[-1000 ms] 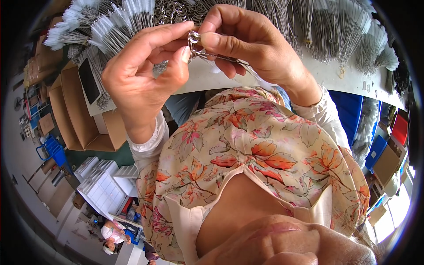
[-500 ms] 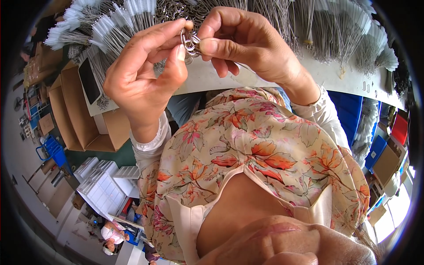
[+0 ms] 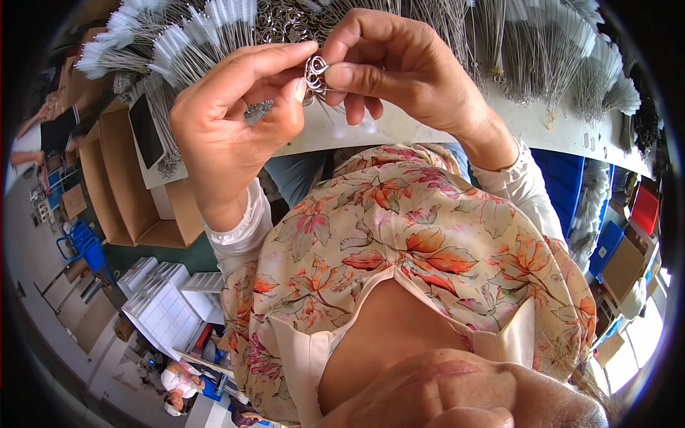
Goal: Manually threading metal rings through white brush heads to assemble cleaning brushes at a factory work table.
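A small cluster of shiny metal rings is held up between my two hands, just above the near part of the table. My left hand grips its left side, with the thumb and index fingertips closing in from below and above. From the right, my right hand pinches the same cluster between thumb and bent fingers. The fingers hide part of the rings, so how they link together cannot be made out. Behind them lies a heap of similar metal rings at the far side of the table.
Bundles of wire brushes with white bristles lie left of the heap, more bundles to the right. A dark phone rests at the table's left edge, near an open cardboard box. White crates stand lower left.
The ring cluster has turned between my fingers and shifted slightly right; my left hand has followed a little. A person has come into view at the far left.
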A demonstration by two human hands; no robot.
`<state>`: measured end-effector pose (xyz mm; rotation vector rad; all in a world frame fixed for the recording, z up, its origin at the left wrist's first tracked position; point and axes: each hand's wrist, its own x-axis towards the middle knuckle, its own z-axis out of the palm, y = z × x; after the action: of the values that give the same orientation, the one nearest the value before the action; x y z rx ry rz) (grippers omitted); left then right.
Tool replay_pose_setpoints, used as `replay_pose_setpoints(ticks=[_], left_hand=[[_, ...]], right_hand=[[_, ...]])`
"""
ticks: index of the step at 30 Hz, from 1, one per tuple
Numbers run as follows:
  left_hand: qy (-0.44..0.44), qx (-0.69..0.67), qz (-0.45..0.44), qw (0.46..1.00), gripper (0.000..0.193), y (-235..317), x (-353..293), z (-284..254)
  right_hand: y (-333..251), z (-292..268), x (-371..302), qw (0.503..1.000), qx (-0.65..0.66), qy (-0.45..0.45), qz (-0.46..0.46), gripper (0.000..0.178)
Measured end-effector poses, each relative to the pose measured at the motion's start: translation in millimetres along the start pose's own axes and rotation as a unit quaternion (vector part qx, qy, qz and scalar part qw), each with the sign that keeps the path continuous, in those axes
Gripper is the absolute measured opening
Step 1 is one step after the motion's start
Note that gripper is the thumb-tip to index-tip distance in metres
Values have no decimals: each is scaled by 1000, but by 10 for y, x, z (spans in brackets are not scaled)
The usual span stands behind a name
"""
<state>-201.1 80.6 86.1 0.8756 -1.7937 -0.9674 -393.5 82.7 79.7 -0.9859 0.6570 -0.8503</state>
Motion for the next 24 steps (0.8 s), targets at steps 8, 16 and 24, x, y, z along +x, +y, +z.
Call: replay_pose_setpoints(ticks=[8,16,24], left_hand=[[-18,48,68,996,29,-43,9,2],[45,-64,4,997,21,-61,-47,68],[-26,-121,-85,989,16,-182,-28,-162]], right_hand=[[63,-152,59,997,-44,-68,-2,8],[112,-91,57,993,-103,-44,-31,10],[99,-41,76,994,-101,-27,-19,13]])
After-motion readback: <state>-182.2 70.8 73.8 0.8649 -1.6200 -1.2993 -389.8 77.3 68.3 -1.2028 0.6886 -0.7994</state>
